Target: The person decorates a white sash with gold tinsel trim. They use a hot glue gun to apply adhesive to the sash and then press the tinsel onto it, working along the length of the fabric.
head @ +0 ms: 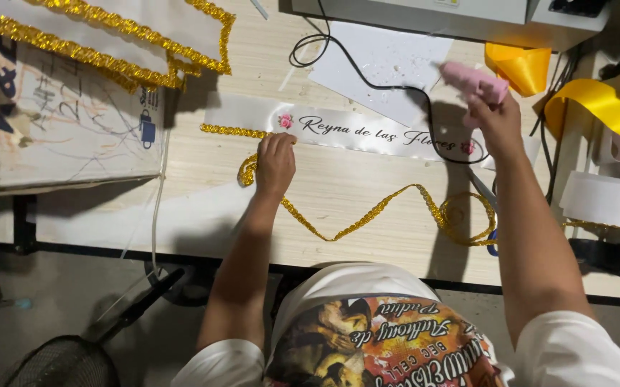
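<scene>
Pressing gold braid (367, 215) onto the white satin sash (353, 130) on the wooden surface (367, 179), we are only beginning: a short left stretch is edged, most trim lying loose. Left hand (275, 163) is flattening, fingers curled; right hand (496, 123) is gripping a pink glue gun (475, 81).

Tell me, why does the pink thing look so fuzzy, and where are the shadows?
Head view: the pink glue gun in the right hand is smeared by motion blur; the left hand on the gold trim looks sharp. Both arms throw dark shadows on the wooden table.
</scene>
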